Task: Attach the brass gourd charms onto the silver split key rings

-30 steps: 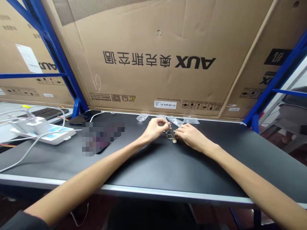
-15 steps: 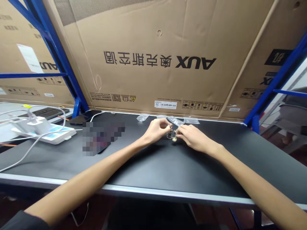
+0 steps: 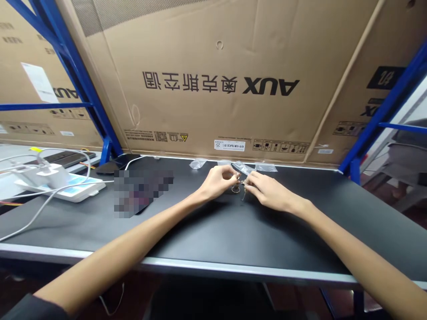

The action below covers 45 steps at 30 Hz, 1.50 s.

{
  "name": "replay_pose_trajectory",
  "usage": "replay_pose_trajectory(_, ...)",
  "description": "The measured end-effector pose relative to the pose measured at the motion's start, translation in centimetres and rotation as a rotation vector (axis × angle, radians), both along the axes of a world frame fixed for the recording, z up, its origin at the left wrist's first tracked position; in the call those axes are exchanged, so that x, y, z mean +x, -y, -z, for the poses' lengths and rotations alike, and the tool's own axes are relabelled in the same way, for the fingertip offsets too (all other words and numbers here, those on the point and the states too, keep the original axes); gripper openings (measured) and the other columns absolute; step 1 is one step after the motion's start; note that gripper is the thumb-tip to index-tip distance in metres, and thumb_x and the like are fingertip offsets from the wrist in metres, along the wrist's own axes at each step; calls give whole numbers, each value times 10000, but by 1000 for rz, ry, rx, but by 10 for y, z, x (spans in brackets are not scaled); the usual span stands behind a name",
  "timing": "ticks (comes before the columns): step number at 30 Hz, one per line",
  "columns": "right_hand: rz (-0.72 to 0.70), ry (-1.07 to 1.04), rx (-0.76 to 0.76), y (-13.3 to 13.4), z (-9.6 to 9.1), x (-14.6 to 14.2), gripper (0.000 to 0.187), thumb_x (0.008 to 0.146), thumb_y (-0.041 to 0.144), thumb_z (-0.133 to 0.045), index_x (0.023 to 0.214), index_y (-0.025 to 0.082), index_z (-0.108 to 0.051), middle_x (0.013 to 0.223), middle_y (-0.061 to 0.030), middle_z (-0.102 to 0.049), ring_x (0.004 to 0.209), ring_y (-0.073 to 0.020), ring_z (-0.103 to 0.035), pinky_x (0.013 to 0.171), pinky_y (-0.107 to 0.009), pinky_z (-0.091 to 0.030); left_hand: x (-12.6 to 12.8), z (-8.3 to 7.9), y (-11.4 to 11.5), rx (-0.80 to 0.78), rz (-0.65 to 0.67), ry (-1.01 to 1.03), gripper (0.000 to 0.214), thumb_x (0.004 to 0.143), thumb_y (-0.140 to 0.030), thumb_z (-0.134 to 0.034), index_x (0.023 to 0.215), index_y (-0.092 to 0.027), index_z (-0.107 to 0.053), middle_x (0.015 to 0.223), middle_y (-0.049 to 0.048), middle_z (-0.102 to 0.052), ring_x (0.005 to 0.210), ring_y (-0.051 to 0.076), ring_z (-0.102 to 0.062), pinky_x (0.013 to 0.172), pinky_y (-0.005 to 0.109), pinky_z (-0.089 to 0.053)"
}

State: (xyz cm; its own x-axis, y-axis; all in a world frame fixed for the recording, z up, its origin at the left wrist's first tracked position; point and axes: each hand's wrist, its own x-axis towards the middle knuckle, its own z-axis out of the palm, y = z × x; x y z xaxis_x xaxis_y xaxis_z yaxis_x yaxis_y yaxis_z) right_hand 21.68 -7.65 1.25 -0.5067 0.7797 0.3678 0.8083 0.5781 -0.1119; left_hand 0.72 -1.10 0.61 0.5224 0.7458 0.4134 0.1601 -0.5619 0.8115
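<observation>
Above the black tabletop (image 3: 213, 235), my left hand (image 3: 218, 181) pinches a small gold-coloured metal keychain between thumb and forefinger. Its round ring (image 3: 235, 190) hangs below those fingertips. My right hand (image 3: 268, 189) is closed in a pinch on the chain side of the same keychain, a short way to the right. A small charm (image 3: 244, 194) dangles under the right fingertips, seen nearly edge-on. The fingers hide part of the metal pieces, and the exact link between them is too small to make out.
Several clear plastic bags (image 3: 266, 167) lie along the table's back edge. Behind stands a large cardboard box (image 3: 200, 111) between blue metal posts (image 3: 383, 106). At left are a white power strip (image 3: 76, 189) with cables and a pixelated dark object (image 3: 143, 195).
The charm under my right fingertips has turned from face-on to nearly edge-on. My right fingers have shifted slightly; my left hand stays almost in place.
</observation>
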Motion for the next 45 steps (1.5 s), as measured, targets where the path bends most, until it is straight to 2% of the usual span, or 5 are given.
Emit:
replay_pose_trajectory(7,131,-217,34,-5,-2,2,228,1035,304,-440,907,196,-595,946,-62,-650,792,-191,-614,754,-337,-487,2,0,5,42,85,-13,150,813,-267,-673,874,-136,-710,937,97,-764,798,214,-723,741,327,-580)
replay_pose_trajectory(20,51,-308,154,-2,1,-4,191,1022,297,-492,926,202,-626,946,-59,-675,826,-206,-630,765,-346,-498,3,-1,12,368,39,-154,90,813,-147,-622,852,-152,-702,893,38,-760,786,156,-678,765,280,-525)
replay_pose_trajectory(31,-82,348,740,-3,10,-18,331,1029,100,-385,927,139,-698,805,-74,-688,731,-201,-591,702,-337,-413,4,1,9,-66,-19,35,174,802,-277,-645,769,-126,-726,804,72,-750,766,198,-689,734,307,-548)
replay_pose_trajectory(38,257,-103,397,-8,-12,15,274,1023,300,-496,1076,183,-738,1039,-84,-772,911,-227,-701,812,-327,-471,1,-1,-6,-120,-21,15,366,833,-453,-677,863,-100,-769,851,105,-764,801,210,-696,781,325,-548)
replay_pose_trajectory(45,340,70,-205,-15,-28,61,244,911,340,-572,857,229,-782,832,-38,-779,757,-212,-703,669,-289,-460,1,-3,-5,-170,35,29,284,816,-394,-699,847,-125,-786,957,124,-786,950,246,-723,913,378,-551)
